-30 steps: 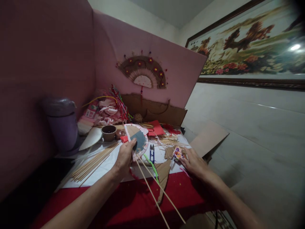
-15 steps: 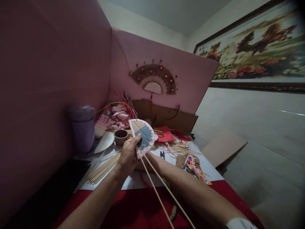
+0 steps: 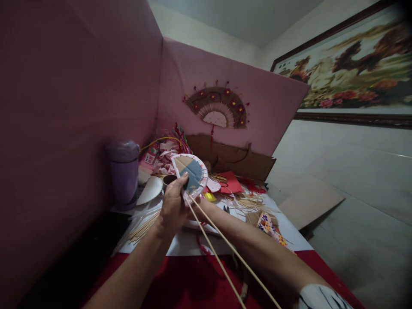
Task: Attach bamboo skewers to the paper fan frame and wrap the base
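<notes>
My left hand [image 3: 174, 199] grips the lower left edge of a half-round cardboard piece [image 3: 195, 174], thumb pressed on its face. This piece is tan and grey-blue, with pale pink fabric folded over its rim and stitches along the curve. Two thin bamboo sticks [image 3: 222, 264] run from its lower corner down toward me; how they are fixed there I cannot see. My right forearm [image 3: 234, 229] crosses beneath and reaches behind the piece. The right hand itself is almost wholly hidden by the cardboard and my left hand, so its fingers do not show.
On the white tabletop stand a purple lidded cup [image 3: 124, 176] and a brown bowl [image 3: 168, 181]. Bamboo sticks [image 3: 144, 227], red paper [image 3: 231, 182], small black snips [image 3: 226, 209] and flowered cloth [image 3: 270, 229] lie around. A decorated fan [image 3: 219, 105] hangs on the pink board behind.
The camera view has turned slightly left. Held in my left hand, the cardboard piece has shifted a little up and left over the table, now covering part of the bowl.
</notes>
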A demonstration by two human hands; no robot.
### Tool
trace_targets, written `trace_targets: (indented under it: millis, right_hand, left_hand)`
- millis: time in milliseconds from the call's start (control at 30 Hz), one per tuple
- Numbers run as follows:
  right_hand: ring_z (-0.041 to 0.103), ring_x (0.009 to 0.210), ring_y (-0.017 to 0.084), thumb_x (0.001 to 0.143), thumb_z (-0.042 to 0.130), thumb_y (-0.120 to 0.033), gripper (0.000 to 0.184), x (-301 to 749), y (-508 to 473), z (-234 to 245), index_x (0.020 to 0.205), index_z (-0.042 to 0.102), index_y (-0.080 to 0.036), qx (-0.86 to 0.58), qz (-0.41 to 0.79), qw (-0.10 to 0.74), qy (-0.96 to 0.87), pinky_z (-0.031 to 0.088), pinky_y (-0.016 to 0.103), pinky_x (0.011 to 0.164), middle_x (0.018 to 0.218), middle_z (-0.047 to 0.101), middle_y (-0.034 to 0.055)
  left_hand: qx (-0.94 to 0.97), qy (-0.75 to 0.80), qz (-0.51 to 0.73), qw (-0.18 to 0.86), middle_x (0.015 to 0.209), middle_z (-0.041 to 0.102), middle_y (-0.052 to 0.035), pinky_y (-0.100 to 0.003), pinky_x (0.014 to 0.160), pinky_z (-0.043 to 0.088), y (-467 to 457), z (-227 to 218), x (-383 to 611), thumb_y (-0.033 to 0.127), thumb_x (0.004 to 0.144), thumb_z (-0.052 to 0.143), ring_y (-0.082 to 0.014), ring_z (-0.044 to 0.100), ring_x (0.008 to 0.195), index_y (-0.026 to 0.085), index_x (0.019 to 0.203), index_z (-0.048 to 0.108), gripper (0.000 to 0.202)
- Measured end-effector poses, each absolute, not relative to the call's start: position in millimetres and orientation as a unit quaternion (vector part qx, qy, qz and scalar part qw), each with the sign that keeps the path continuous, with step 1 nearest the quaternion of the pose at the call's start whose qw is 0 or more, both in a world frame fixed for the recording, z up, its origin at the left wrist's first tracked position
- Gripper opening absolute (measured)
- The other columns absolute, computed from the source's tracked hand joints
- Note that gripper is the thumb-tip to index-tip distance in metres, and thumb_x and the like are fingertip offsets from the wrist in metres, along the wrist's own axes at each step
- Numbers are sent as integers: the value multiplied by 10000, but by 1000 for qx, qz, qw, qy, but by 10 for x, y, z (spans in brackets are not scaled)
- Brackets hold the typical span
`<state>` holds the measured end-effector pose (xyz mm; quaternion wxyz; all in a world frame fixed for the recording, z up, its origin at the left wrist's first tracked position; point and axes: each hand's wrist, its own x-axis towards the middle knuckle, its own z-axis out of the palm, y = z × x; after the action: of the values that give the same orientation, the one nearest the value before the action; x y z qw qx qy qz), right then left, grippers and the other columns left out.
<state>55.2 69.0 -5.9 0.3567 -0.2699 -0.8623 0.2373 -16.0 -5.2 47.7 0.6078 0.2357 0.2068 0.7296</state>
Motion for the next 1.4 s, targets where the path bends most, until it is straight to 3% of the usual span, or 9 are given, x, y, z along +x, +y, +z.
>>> trace_targets:
  millis: [133, 267, 333, 433, 500, 600, 767, 1100, 1400]
  right_hand:
    - [557, 700, 144, 833, 531, -215, 158, 894, 770, -21, 698, 608, -188, -177, 158, 235, -943, 481, 304, 727, 744, 617, 22]
    - [559, 730, 162, 890, 399, -171, 244, 1412, 689, 87, 745, 596, -176, -140, -66, 201, -967, 458, 316, 710, 797, 618, 72]
    - [564, 728, 161, 896, 379, -161, 257, 1657, 619, 129, 745, 588, -172, -203, -101, 271, -936, 458, 301, 695, 772, 611, 72]
    - [571, 748, 162, 859, 476, -213, 135, 1933, 472, 161, 796, 588, -171, -339, -15, 505, -794, 463, 300, 693, 801, 605, 59]
    - [559, 646, 137, 815, 558, -257, 88, 2026, 332, 155, 812, 575, -171, -387, 110, 659, -636, 464, 274, 613, 739, 584, 20]
    - [538, 525, 106, 748, 636, -279, 143, 2013, 65, 90, 793, 552, -173, -344, 318, 755, -458, 432, 221, 486, 640, 559, -27]
    - [608, 580, 120, 704, 684, -231, 127, 1758, -309, -101, 732, 575, -173, -296, 416, 763, -397, 478, 231, 525, 687, 634, -6]
    - [625, 659, 149, 781, 616, -242, 44, 1671, -367, -244, 803, 635, -209, -285, 390, 696, -531, 510, 273, 582, 815, 656, 18]
    - [624, 638, 179, 744, 638, -295, 85, 1657, -392, -210, 716, 643, -215, -303, 360, 692, -547, 525, 312, 564, 789, 669, 45]
  left_hand:
    - [233, 174, 746, 599, 545, 615, 21, -161, 411, 452, -43, 535, -279, 208, 741, 578, -70, 531, 398, 127, 724, 596, 85]
    - [244, 164, 746, 598, 536, 600, 27, -156, 405, 450, -33, 556, -346, 199, 765, 553, -68, 525, 388, 140, 748, 588, 70]
    - [251, 184, 750, 584, 543, 601, 26, -163, 380, 436, -31, 546, -325, 206, 757, 563, -76, 526, 384, 141, 766, 590, 71]
    - [254, 235, 741, 575, 518, 585, 28, -172, 310, 376, -32, 504, -237, 231, 737, 586, -87, 503, 354, 138, 749, 581, 94]
    - [271, 253, 726, 579, 501, 571, 30, -179, 274, 333, -30, 456, -165, 248, 729, 601, -92, 481, 333, 138, 721, 569, 115]
    - [279, 260, 697, 607, 510, 580, 23, -186, 270, 333, -22, 369, -75, 236, 730, 609, -104, 499, 345, 135, 735, 572, 108]
    - [252, 269, 658, 657, 655, 662, -28, -251, 430, 504, -18, 265, -15, 174, 771, 560, -129, 595, 474, 113, 860, 610, 119]
    - [353, 292, 619, 638, 509, 577, -1, -201, 316, 393, -39, 166, 49, 295, 729, 647, -108, 510, 368, 124, 695, 563, 194]
    - [362, 266, 611, 652, 558, 589, 4, -226, 439, 495, -31, 115, 93, 297, 751, 638, -95, 526, 393, 104, 850, 608, 218]
